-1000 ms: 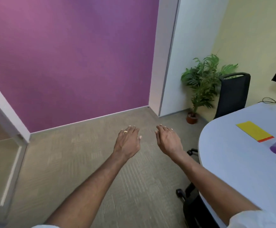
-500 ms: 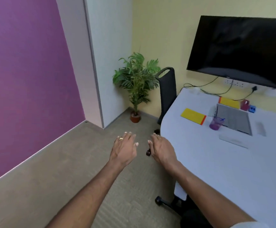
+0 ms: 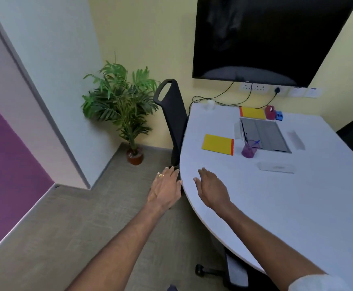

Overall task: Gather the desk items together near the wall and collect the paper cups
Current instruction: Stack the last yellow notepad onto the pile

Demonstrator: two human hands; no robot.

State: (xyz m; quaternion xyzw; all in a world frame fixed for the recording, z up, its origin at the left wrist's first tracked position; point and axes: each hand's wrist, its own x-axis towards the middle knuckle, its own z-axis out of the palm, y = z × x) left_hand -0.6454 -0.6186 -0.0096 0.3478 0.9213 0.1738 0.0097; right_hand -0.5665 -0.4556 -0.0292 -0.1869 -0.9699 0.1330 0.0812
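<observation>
hovering flat and empty, fingers spread, the right hand [image 3: 211,190] is over the counter [image 3: 297,206] edge, the left hand [image 3: 166,189] just off it. the desk items lie ahead and right: yellow pad [image 3: 217,144] and purple pen cup [image 3: 248,149] nearest the right hand; a pale paper cup [image 3: 210,105] sits by the wall.

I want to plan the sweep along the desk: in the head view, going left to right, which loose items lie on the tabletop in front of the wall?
Yellow pad with orange edge → purple pen cup → grey open folder → clear ruler.
</observation>
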